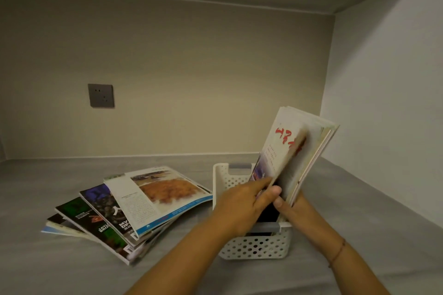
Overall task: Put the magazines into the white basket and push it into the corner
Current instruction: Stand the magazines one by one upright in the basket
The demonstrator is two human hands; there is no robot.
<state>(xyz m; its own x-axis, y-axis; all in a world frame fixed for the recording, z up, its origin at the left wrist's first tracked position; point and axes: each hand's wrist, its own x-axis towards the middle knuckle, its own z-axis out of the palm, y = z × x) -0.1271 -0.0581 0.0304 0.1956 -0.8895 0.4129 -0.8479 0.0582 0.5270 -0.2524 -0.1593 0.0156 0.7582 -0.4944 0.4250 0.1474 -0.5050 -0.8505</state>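
Observation:
A white perforated basket (257, 245) stands on the grey surface, right of centre. A bundle of magazines (294, 151), the front one white with red lettering, stands tilted to the right with its lower end inside the basket. My right hand (291, 208) grips the bundle's lower edge from the right, thumb in front. My left hand (242, 203) holds the front cover low down with thumb and fingers. A fanned stack of several more magazines (134, 208) lies flat to the left of the basket, the top one showing a photo of an orange field.
The grey surface (72, 268) runs back to a beige wall and meets a white side wall (388, 103) at the right, forming a corner behind the basket. A grey wall socket (101, 95) sits on the back wall at the left. A shelf runs overhead.

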